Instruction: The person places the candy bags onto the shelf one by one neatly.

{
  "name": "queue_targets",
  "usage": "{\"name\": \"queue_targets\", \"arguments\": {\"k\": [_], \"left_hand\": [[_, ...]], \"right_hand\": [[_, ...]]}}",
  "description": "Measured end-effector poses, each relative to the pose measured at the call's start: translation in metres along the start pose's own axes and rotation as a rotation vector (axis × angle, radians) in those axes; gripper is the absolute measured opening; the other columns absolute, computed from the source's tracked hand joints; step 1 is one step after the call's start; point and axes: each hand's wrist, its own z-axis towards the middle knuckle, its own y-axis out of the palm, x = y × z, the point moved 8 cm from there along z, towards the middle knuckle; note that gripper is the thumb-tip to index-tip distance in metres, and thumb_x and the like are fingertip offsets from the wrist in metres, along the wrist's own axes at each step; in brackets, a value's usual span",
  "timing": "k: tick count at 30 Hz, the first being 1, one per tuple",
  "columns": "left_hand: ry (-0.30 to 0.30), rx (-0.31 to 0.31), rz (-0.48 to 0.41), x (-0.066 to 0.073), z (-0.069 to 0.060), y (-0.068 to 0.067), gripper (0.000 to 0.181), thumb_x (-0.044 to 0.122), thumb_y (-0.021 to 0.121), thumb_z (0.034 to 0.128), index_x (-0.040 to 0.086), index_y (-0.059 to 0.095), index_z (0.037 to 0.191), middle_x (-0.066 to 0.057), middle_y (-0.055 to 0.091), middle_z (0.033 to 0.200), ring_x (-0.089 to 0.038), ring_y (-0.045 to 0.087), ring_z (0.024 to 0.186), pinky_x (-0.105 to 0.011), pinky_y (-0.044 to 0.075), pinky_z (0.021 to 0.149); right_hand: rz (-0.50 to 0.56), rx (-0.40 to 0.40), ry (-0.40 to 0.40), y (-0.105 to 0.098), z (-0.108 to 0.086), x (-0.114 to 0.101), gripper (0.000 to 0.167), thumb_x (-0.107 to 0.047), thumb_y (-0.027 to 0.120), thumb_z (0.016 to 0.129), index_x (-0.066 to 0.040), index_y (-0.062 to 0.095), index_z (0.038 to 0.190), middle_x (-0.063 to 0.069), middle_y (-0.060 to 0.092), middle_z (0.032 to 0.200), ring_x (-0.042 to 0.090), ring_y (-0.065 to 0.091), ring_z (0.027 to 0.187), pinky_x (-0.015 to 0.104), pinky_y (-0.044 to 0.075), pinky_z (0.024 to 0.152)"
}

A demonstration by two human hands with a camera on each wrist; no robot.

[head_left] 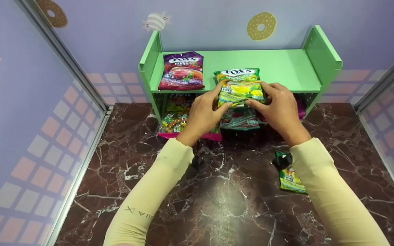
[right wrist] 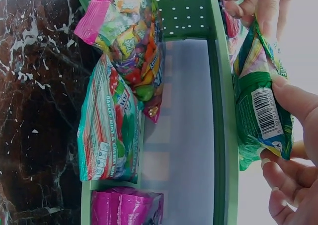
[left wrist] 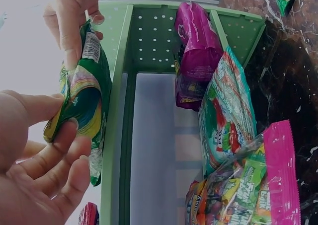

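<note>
Both hands hold a green and yellow Fox's candy bag (head_left: 240, 85) at the front edge of the green shelf's upper board (head_left: 282, 68). My left hand (head_left: 204, 111) pinches its lower left side between thumb and fingers. On the opposite side my right hand (head_left: 280, 107) grips the bag the same way. The bag's barcode (right wrist: 267, 113) shows in the right wrist view. To the left on the same board lies a purple-red Fox's berries bag (head_left: 182, 71). Whether the held bag's underside touches the board cannot be told.
On the lower level sit a clear candy bag with a pink edge (left wrist: 280, 175), a teal mint and cherry bag (right wrist: 109, 125) and a magenta bag (left wrist: 198, 51). Another green-yellow bag (head_left: 291, 179) lies on the dark marble surface (head_left: 224, 205), partly behind the right sleeve. Walls stand on both sides.
</note>
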Motion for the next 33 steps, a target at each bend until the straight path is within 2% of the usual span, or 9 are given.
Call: {"name": "queue_targets", "arguments": {"k": [8,11,15,18,24,30,33], "left_hand": [[0.000,-0.030,0.039,-0.002,0.005,0.003,0.062,0.037,0.056,0.0969,0.018,0.033,0.151,-0.004,0.056,0.079,-0.014,0.040,0.060,-0.027,0.033,0.061],[-0.007,-0.050,0.056,-0.003,0.007,0.004,0.062,0.037,0.055,0.0975,0.018,0.031,0.152,-0.007,0.059,0.087,-0.017,0.044,0.064,-0.030,0.036,0.065],[-0.017,-0.066,0.078,-0.004,0.011,0.004,0.062,0.036,0.054,0.0980,0.018,0.031,0.152,-0.008,0.065,0.115,-0.022,0.057,0.082,-0.034,0.043,0.075],[-0.025,-0.074,0.099,-0.005,0.014,0.005,0.061,0.036,0.054,0.0982,0.018,0.030,0.152,-0.007,0.063,0.126,-0.022,0.060,0.092,-0.035,0.045,0.080],[-0.035,-0.085,0.169,-0.006,0.021,0.006,0.061,0.035,0.053,0.0987,0.016,0.031,0.152,-0.009,0.064,0.101,-0.021,0.055,0.078,-0.033,0.043,0.071],[-0.032,-0.087,0.249,-0.006,0.026,0.007,0.059,0.035,0.052,0.0993,0.015,0.034,0.151,-0.009,0.066,0.108,-0.020,0.060,0.079,-0.032,0.047,0.068],[-0.031,-0.098,0.278,-0.007,0.028,0.008,0.058,0.035,0.050,0.1001,0.015,0.032,0.152,-0.009,0.065,0.105,-0.019,0.057,0.074,-0.031,0.044,0.064]], "right_hand": [[-0.026,0.032,-0.008,-0.001,0.003,0.000,0.063,-0.043,0.073,0.083,-0.011,0.058,0.134,0.017,0.065,0.121,0.036,0.058,0.104,0.051,0.044,0.092],[-0.046,0.037,-0.014,0.000,0.005,0.000,0.061,-0.044,0.072,0.083,-0.013,0.059,0.134,0.016,0.066,0.120,0.037,0.058,0.107,0.052,0.044,0.094],[-0.081,0.041,-0.024,0.002,0.009,-0.001,0.060,-0.045,0.072,0.083,-0.013,0.060,0.133,0.016,0.067,0.118,0.037,0.059,0.106,0.052,0.044,0.093],[-0.100,0.045,-0.031,0.003,0.012,-0.001,0.060,-0.045,0.072,0.082,-0.013,0.061,0.132,0.017,0.066,0.118,0.037,0.059,0.105,0.052,0.044,0.092],[-0.127,0.039,-0.033,0.008,0.018,0.000,0.060,-0.047,0.071,0.083,-0.013,0.061,0.132,0.017,0.066,0.118,0.038,0.058,0.103,0.052,0.043,0.091],[-0.144,0.029,-0.024,0.013,0.023,0.003,0.061,-0.049,0.070,0.083,-0.013,0.061,0.131,0.018,0.065,0.117,0.038,0.057,0.102,0.052,0.043,0.090],[-0.147,0.024,-0.015,0.014,0.025,0.004,0.061,-0.050,0.069,0.084,-0.013,0.061,0.132,0.018,0.065,0.117,0.038,0.057,0.102,0.052,0.042,0.090]]}}
